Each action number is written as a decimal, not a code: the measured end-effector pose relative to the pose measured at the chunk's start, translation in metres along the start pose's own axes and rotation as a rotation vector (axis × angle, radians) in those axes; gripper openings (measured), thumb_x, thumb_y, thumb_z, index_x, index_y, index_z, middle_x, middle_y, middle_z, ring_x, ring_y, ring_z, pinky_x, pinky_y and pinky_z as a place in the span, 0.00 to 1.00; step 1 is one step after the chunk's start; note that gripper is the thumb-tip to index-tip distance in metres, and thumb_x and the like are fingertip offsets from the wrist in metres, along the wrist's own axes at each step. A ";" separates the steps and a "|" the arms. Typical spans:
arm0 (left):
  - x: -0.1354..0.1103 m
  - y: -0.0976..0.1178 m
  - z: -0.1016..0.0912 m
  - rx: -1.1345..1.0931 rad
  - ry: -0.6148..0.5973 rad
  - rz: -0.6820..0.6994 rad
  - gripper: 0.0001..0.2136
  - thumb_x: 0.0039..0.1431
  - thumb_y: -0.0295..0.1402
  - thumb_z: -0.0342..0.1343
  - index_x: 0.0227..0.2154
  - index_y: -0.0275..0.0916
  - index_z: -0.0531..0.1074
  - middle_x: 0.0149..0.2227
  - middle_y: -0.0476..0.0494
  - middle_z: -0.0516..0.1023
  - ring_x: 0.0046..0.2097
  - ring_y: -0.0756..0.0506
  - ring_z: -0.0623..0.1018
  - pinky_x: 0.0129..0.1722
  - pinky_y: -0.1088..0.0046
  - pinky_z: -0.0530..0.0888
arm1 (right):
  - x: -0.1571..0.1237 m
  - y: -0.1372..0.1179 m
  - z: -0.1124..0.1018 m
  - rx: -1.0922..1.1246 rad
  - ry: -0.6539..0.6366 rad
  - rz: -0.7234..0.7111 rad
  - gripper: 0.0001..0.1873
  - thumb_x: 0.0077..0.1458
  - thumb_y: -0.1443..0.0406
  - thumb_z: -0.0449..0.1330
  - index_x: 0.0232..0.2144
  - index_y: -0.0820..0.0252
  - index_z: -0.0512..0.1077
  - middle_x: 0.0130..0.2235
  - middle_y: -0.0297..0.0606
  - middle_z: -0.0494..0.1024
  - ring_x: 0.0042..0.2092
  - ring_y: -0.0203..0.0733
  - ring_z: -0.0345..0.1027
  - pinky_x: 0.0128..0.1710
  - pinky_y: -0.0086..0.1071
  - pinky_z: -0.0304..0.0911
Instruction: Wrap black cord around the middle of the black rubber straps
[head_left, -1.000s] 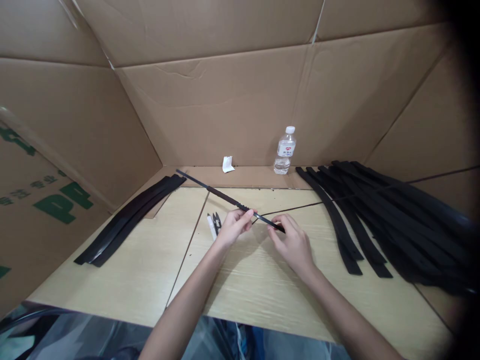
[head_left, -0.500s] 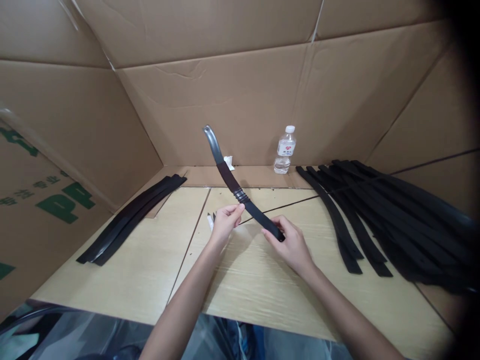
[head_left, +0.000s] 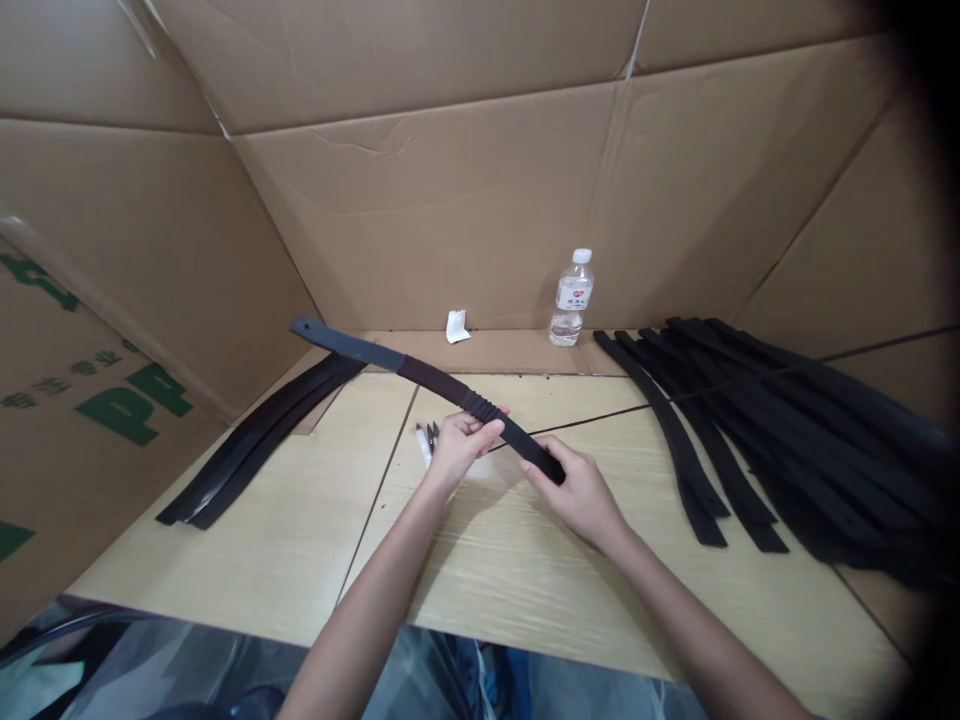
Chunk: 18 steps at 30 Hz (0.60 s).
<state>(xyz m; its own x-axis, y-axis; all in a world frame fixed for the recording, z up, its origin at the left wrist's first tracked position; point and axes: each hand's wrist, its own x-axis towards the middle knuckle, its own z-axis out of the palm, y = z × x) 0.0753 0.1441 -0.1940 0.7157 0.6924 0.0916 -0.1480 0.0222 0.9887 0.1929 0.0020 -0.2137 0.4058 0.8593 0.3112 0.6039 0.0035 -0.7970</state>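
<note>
Counter of pale yellow, wood-grained board [head_left: 255, 580] stretches beneath our two hands, its near edge low in the view. Nearest us, the right grip [head_left: 576, 490] is clamped on the lower end of a long, flat, gently curved black strip [head_left: 427, 374]. A little farther up, the left grip [head_left: 457, 450] is closed on the same strip, thumb and fingers pinching it just beside a ridged black section [head_left: 484, 407]. Beyond that we see a dark brown band [head_left: 442, 383] round the middle, then a grey-black end with a small hole; the whole strip is raised above the counter, slanting up to our left. Just beside the left grip lie a slim white pen-like stick [head_left: 422, 445] and a dark pointed tool [head_left: 433, 436], both partly hidden. On our left, overlapping glossy black curved strips [head_left: 262, 430] lie flat, and on our right spreads a larger fanned pile of matt black strips [head_left: 795, 430]. A thin dark cord [head_left: 585, 420] runs from behind our hands toward the right, across that pile in our view. At the back, we have a creased white paper scrap [head_left: 457, 326] and an upright clear plastic bottle with a white cap [head_left: 571, 300], before brown cardboard walls [head_left: 450, 220].
</note>
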 end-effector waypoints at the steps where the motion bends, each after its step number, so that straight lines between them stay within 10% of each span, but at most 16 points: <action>1: 0.000 0.001 0.000 -0.022 0.012 0.008 0.28 0.42 0.48 0.65 0.38 0.26 0.76 0.15 0.55 0.55 0.19 0.58 0.53 0.22 0.78 0.46 | 0.000 -0.001 0.001 0.048 -0.031 0.007 0.11 0.58 0.60 0.56 0.41 0.58 0.70 0.35 0.32 0.75 0.34 0.38 0.67 0.34 0.28 0.59; 18: 0.001 0.011 -0.015 -0.362 0.133 0.077 0.26 0.39 0.47 0.68 0.35 0.31 0.74 0.15 0.57 0.50 0.18 0.59 0.51 0.22 0.78 0.44 | 0.001 -0.009 0.004 0.065 -0.106 -0.032 0.11 0.60 0.57 0.55 0.39 0.59 0.68 0.29 0.31 0.71 0.29 0.36 0.63 0.28 0.28 0.55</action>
<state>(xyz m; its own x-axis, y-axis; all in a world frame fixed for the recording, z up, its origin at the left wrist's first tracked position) 0.0643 0.1559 -0.1843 0.6021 0.7887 0.1243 -0.4459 0.2031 0.8717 0.1854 0.0044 -0.2082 0.3101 0.9074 0.2836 0.5680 0.0624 -0.8207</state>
